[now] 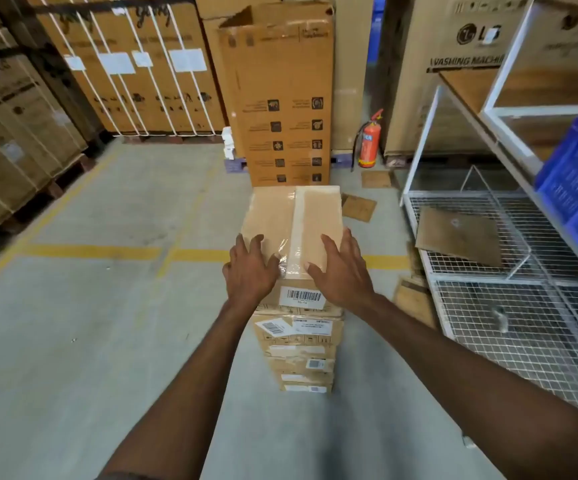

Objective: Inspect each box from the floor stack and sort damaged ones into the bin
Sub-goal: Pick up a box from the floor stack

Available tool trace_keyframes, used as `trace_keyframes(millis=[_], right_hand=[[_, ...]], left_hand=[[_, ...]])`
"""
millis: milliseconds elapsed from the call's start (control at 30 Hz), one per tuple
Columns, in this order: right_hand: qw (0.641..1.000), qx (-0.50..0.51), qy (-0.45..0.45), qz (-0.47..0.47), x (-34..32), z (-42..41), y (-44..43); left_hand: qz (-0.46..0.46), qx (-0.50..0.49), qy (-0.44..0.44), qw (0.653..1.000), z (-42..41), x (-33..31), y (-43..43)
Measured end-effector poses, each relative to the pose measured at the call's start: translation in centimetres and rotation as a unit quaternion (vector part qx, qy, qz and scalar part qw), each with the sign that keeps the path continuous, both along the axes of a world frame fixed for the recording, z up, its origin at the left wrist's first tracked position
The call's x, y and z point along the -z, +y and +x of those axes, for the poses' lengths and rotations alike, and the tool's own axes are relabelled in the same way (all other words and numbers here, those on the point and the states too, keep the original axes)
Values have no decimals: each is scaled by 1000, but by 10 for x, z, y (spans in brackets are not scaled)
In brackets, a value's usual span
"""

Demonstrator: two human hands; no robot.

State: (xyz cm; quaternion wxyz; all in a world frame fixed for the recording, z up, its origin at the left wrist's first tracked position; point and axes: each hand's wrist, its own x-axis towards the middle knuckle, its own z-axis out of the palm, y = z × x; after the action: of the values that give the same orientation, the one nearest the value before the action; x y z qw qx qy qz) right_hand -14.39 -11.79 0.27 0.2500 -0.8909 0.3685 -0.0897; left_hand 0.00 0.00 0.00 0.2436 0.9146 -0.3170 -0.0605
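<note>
A wire-mesh cage (523, 327) is seen at the right, with a flat cardboard sheet (460, 233) lying in it. A tall carton (280, 98) is stood behind, flaps open, contents hidden. A stack of boxes (298, 344) is set on the floor (107, 341). Its taped top box (294, 216) is touched by the left hand (251, 268) and right hand (341, 268), both hands laid flat with fingers spread, nothing gripped.

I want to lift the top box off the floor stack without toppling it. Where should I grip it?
Probably by its two long side faces, one hand each side, coming from above. The top box is long, narrow and lies flat on the stack; the left hand and right hand rest at its near corners.
</note>
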Motion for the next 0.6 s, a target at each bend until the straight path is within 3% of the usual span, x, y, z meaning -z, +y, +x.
trace_keyframes(millis=[233, 600], right_hand=[[993, 56, -13, 103, 21, 8, -6], [987, 73, -53, 131, 27, 9, -3]], left_hand=[[-1, -14, 15, 1000, 19, 16, 0], [-92, -25, 114, 989, 22, 25, 4]])
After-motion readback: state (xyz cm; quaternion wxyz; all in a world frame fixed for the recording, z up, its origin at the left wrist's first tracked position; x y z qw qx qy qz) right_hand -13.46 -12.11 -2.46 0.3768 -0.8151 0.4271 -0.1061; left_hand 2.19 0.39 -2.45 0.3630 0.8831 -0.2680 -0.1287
